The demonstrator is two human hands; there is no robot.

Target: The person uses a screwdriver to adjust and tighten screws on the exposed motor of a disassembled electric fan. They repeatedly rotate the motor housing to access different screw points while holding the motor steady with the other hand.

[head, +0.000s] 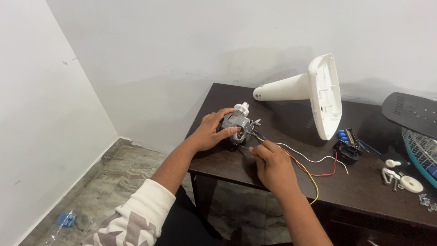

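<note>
**2 hands on a fan motor at the desk's near-left corner**

The left hand is clamped around a small grey fan motor, fingers curled over its top and thumb along its near side. The motor sits on the dark brown desk close to the front-left corner, its white plastic shaft end pointing up and away from the person. The right hand lies just in front of and to the right of the motor, fingers drawn together in a pinch at the motor's lower edge; whatever thin thing it grips is too small to make out.

A bundle of wires runs from the motor past the right hand: white, red, yellow and dark strands trail rightward across the desk, the yellow one curving toward the near edge.

Behind the motor a white fan stand base lies on its side, its tapered neck pointing left. To its right sits a black switch block with blue buttons. Farther right are small white plastic knobs and a disc, a few metal screws, a dark rear cover and the edge of a fan grille. A blue scrap lies on the marble floor by the wall.
</note>
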